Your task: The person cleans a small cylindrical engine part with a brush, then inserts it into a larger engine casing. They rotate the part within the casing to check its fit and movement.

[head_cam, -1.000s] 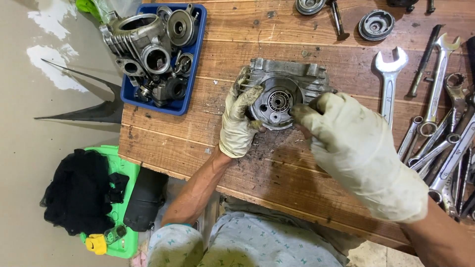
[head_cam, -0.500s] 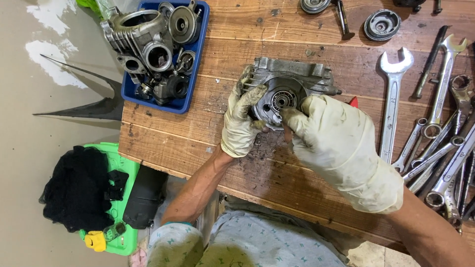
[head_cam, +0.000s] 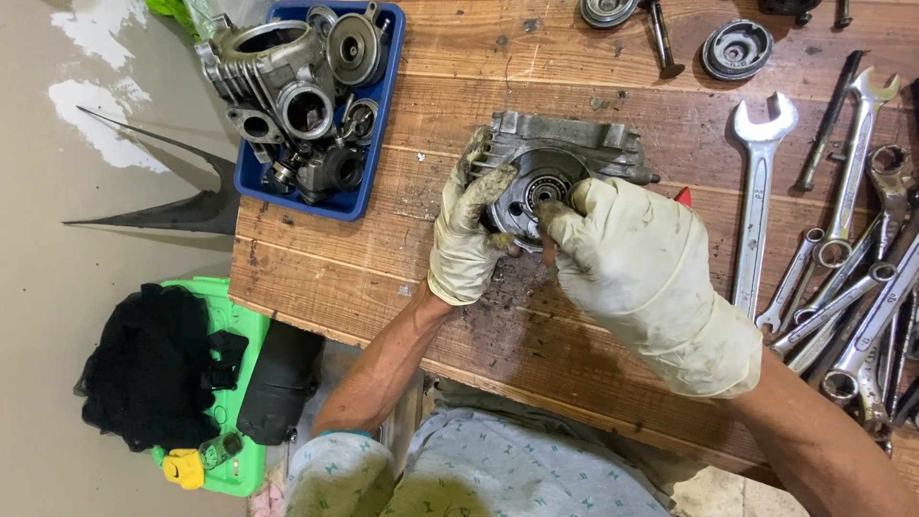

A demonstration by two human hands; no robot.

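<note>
Both your gloved hands grip the engine cover point(head_cam: 560, 163) at the bench's point(head_cam: 622, 57) centre: left hand point(head_cam: 466, 230) clasps its nine-o'clock edge, right hand point(head_cam: 641, 278), now slid closer, pinches the bearing hub point(head_cam: 544, 194). Spanners point(head_cam: 761, 201) lie at three o'clock, a parts tray point(head_cam: 378, 124) at ten.

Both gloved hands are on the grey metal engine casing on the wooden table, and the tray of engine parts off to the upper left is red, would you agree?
Not quite: the tray of engine parts is blue, not red, as the head view shows. The rest holds: the left hand and right hand, both gloved, are on the grey metal engine casing on the wooden table.
</note>
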